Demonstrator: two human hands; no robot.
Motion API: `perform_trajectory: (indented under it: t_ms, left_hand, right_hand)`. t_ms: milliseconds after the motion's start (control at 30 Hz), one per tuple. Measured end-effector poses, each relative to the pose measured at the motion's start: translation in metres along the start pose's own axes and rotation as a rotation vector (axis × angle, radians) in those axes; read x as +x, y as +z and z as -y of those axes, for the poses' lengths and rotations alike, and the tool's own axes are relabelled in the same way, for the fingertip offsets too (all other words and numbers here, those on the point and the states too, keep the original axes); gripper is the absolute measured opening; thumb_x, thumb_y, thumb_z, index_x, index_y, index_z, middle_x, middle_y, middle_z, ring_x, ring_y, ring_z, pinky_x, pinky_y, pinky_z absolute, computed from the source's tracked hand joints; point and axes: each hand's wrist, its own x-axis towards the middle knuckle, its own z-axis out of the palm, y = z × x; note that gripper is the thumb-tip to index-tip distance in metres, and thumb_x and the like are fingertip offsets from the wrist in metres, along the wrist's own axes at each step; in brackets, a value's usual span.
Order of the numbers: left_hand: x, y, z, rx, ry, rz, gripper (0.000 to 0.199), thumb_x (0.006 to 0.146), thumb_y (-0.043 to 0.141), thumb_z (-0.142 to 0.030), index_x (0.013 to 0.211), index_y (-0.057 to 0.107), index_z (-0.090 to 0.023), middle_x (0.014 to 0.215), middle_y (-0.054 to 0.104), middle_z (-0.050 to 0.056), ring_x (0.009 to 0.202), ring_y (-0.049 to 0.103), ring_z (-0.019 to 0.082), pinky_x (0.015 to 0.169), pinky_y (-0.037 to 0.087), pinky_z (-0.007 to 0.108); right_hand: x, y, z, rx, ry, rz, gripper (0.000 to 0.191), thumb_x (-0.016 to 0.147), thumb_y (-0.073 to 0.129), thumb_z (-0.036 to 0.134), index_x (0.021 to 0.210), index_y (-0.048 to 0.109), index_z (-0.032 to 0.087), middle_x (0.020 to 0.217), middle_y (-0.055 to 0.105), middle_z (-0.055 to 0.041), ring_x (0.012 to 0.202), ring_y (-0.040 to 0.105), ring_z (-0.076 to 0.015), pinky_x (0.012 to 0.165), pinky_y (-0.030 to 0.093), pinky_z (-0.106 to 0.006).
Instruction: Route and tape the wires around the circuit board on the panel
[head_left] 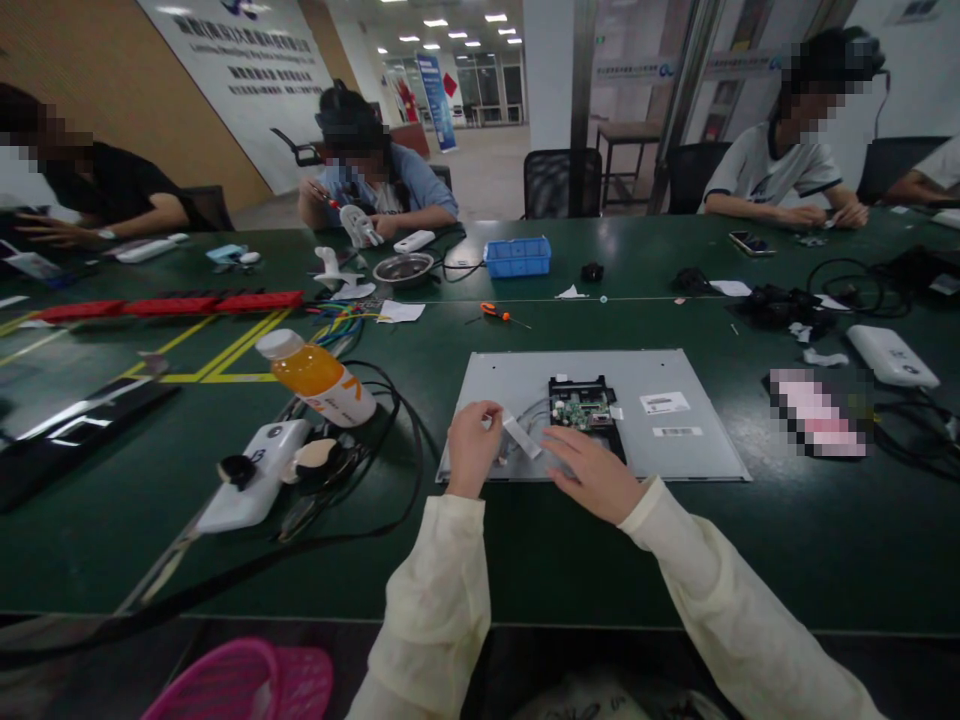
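Note:
A flat grey metal panel [697, 462], which looks like the back of a display, lies in front of me on the green table. Fixed near its middle is a green circuit board [581, 408] in a black frame, with thin grey wires [534, 412] running out to the left. Above the panel's left half, my left hand [472, 445] pinches the upper end of a whitish strip [523, 436], perhaps tape. My right hand [596, 474] is over the front of the board with its fingers apart, fingertips close to the strip's lower end. Whether they touch it I cannot tell.
Left of the panel stand a tilted-looking orange drink bottle [322, 385], a white power bank [259, 475] and black cables [409, 420]. An orange screwdriver [496, 312] and a blue basket [517, 257] lie beyond. A pink phone [817, 413] is at right. Several people sit opposite.

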Motion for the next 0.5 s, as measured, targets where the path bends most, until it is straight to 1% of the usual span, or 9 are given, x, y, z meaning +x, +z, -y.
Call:
perform_trajectory:
  t_ms: [67, 100, 200, 267, 333, 400, 500]
  left_hand:
    - [-0.002, 0.0, -0.003, 0.04, 0.0, 0.0, 0.015, 0.079, 0.052, -0.021, 0.087, 0.065, -0.02, 0.088, 0.064, 0.003, 0.086, 0.058, 0.018, 0.082, 0.045, 0.032]
    - [-0.003, -0.001, -0.005, 0.057, 0.0, -0.018, 0.016, 0.079, 0.053, -0.02, 0.09, 0.064, -0.02, 0.092, 0.063, 0.004, 0.089, 0.058, 0.019, 0.085, 0.045, 0.033]
    - [-0.01, -0.005, -0.016, 0.12, 0.027, -0.109, 0.025, 0.08, 0.054, -0.02, 0.104, 0.06, -0.021, 0.106, 0.057, 0.007, 0.102, 0.053, 0.022, 0.091, 0.042, 0.037]
    - [-0.017, -0.006, -0.025, 0.158, 0.087, -0.121, 0.027, 0.083, 0.051, -0.019, 0.108, 0.058, -0.021, 0.108, 0.054, 0.008, 0.104, 0.051, 0.023, 0.093, 0.041, 0.038]
    - [-0.025, -0.006, -0.034, 0.197, 0.161, -0.058, 0.024, 0.084, 0.048, -0.016, 0.105, 0.058, -0.02, 0.105, 0.055, 0.008, 0.102, 0.051, 0.023, 0.093, 0.041, 0.037]
    - [-0.032, -0.004, -0.04, 0.244, 0.206, 0.02, 0.022, 0.084, 0.047, -0.014, 0.102, 0.057, -0.02, 0.103, 0.056, 0.007, 0.1, 0.052, 0.023, 0.091, 0.041, 0.037]
    - [-0.04, 0.003, -0.043, 0.31, 0.205, 0.101, 0.018, 0.085, 0.045, -0.014, 0.099, 0.055, -0.019, 0.103, 0.057, 0.008, 0.099, 0.052, 0.023, 0.087, 0.043, 0.036]
  right_hand:
    - [-0.001, 0.01, 0.008, -0.02, -0.039, 0.084, 0.046, 0.088, 0.048, 0.032, 0.131, 0.047, 0.015, 0.135, 0.048, -0.0128, 0.128, 0.041, -0.0238, 0.105, 0.038, -0.043]
    - [-0.002, 0.015, 0.01, -0.029, -0.045, 0.107, 0.048, 0.088, 0.048, 0.035, 0.132, 0.046, 0.013, 0.136, 0.048, -0.0138, 0.128, 0.041, -0.0243, 0.105, 0.038, -0.043]
    - [-0.003, 0.022, 0.012, -0.043, -0.048, 0.133, 0.05, 0.088, 0.049, 0.038, 0.131, 0.046, 0.013, 0.135, 0.049, -0.015, 0.129, 0.041, -0.0247, 0.105, 0.038, -0.043]
    - [-0.004, 0.024, 0.011, -0.049, -0.054, 0.135, 0.05, 0.087, 0.05, 0.039, 0.13, 0.047, 0.013, 0.134, 0.049, -0.0156, 0.129, 0.041, -0.0244, 0.105, 0.038, -0.043]
    - [-0.004, 0.024, 0.011, -0.054, -0.057, 0.136, 0.05, 0.087, 0.05, 0.039, 0.13, 0.047, 0.012, 0.135, 0.049, -0.016, 0.129, 0.041, -0.0244, 0.105, 0.038, -0.043]
    - [-0.005, 0.024, 0.011, -0.054, -0.051, 0.135, 0.051, 0.086, 0.052, 0.038, 0.13, 0.046, 0.013, 0.134, 0.049, -0.0163, 0.129, 0.041, -0.0247, 0.105, 0.038, -0.044]
    - [-0.004, 0.021, 0.014, -0.036, -0.037, 0.136, 0.051, 0.085, 0.054, 0.038, 0.13, 0.047, 0.014, 0.134, 0.05, -0.0158, 0.128, 0.043, -0.025, 0.105, 0.038, -0.045]
